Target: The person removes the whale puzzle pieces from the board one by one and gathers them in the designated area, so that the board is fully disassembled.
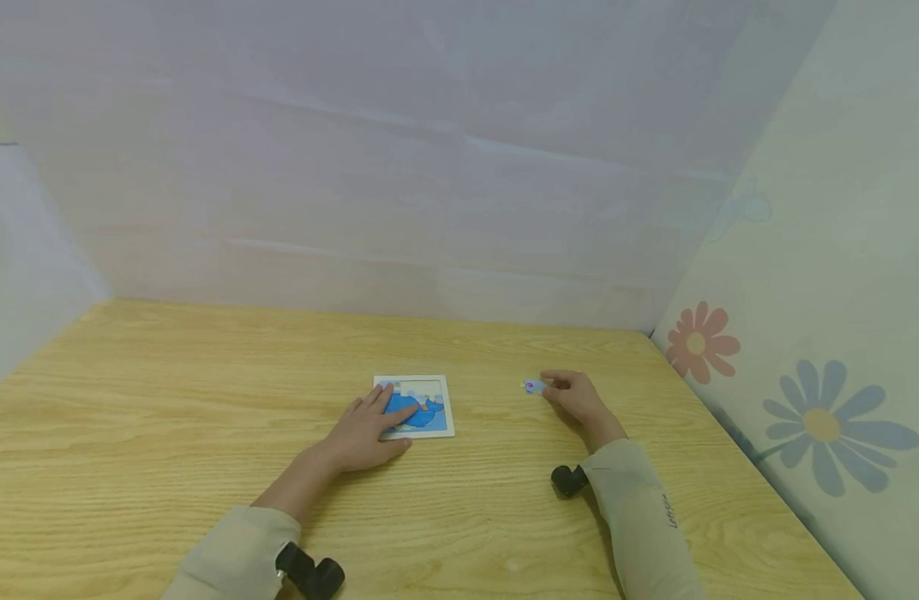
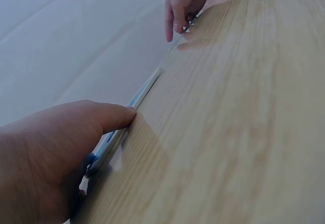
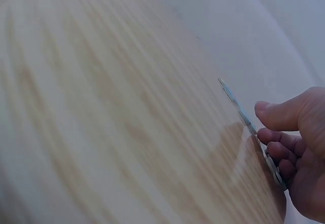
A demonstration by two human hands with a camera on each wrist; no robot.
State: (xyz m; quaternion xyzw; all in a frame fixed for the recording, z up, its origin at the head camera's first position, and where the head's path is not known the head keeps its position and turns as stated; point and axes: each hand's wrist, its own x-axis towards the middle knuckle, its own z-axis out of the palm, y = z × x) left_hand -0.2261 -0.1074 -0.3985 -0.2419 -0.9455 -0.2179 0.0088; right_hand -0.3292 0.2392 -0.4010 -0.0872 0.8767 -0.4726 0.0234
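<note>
My left hand (image 1: 363, 435) lies with spread, mostly straight fingers over a square jigsaw puzzle (image 1: 433, 417) in a white frame, with a blue whale on it. A pale area shows near the frame's upper right. In the left wrist view, the thumb (image 2: 114, 116) rests at the puzzle's near edge. To the right, my right hand (image 1: 576, 397) pinches a small light-blue puzzle piece (image 1: 534, 386) with a pink mark. The right wrist view shows that piece (image 3: 237, 107) nearly edge-on beside the thumb and curled fingers, with a shadow on the table.
The wood-grain table (image 1: 459, 517) extends around both hands. A pale sheet wall (image 1: 429, 208) rises behind it, and a wall with printed flowers (image 1: 821, 425) borders the right side. Black wrist cameras (image 1: 569, 481) sit at both sleeves.
</note>
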